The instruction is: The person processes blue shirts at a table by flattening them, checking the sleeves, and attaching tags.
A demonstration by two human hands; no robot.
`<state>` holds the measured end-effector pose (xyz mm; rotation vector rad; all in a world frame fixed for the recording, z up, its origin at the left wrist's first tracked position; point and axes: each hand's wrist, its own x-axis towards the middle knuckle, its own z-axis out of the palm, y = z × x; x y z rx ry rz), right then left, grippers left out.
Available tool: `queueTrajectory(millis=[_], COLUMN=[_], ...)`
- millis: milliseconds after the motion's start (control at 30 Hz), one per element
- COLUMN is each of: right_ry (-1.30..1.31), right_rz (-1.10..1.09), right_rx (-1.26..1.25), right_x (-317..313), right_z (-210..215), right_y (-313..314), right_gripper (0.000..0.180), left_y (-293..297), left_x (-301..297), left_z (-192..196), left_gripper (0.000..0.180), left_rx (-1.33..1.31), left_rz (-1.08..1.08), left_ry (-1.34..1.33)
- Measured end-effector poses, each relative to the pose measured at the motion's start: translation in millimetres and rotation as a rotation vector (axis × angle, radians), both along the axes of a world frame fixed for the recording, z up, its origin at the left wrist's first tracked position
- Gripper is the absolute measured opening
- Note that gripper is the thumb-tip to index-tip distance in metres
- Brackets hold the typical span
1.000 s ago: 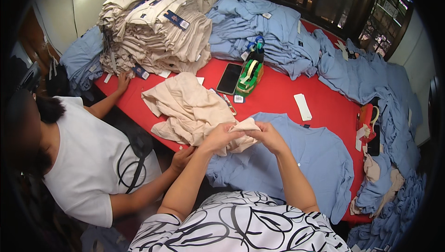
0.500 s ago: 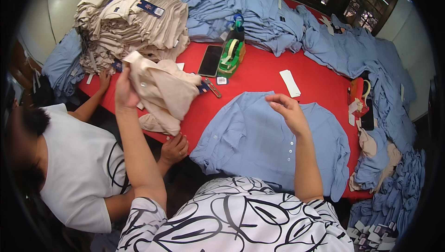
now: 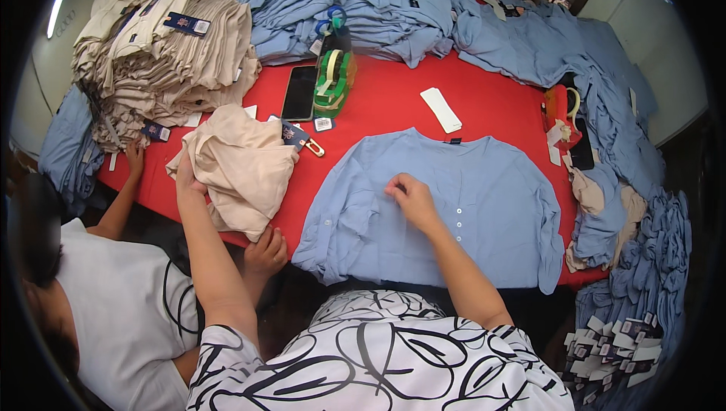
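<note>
On the red table (image 3: 386,97), the beige garment (image 3: 249,165) is apparently being set down by the left hand (image 3: 188,175); whether its hidden fingers grip cannot be told. Release seems called for next. At right, the blue shirt (image 3: 495,180) is overhung by the right hand (image 3: 411,198), fingers half-curled, unladen. Held aloft half a second ago, the garment is now lowered.

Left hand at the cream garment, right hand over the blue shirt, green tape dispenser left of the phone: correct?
No: the head view shows the green dispenser right of the phone. The left hand is at the cream garment, the right hand over the blue shirt.
</note>
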<state>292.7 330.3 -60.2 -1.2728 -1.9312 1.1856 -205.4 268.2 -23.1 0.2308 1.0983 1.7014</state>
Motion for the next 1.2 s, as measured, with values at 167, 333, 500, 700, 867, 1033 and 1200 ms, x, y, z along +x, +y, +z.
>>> queueTrajectory(millis=[167,333,500,700,867,1033,1200], right_ry=[-0.096,-0.736,-0.464,-0.262,-0.385,-0.195,-0.19], right_rz=[0.19,0.418,-0.051,-0.374,-0.251,-0.426,-0.109], right_rx=[-0.156,-0.487,0.093,0.69,0.6,0.575,0.636], right_x=[95,247,250,199,225,209,198], right_z=[49,98,68,2,24,44,1], right_y=[-32,-107,-45,117,154,163,116], right_gripper=[0.015,0.054,0.028,0.017,0.024,0.022,0.02], left_y=[20,8,22,120,163,177,130], left_x=[26,48,346,423,411,419,484], left_z=[-10,-11,5,-57,15,0,-40], left_gripper=[0.052,0.047,0.039,0.043,0.039,0.04,0.033], left_rx=[-0.103,-0.462,0.058,0.035,-0.195,0.168,0.326], left_rz=[0.007,0.549,-0.181,0.229,-0.531,-0.343,-0.43], left_ry=[0.097,1.792,1.793,1.649,1.205,1.406,1.691])
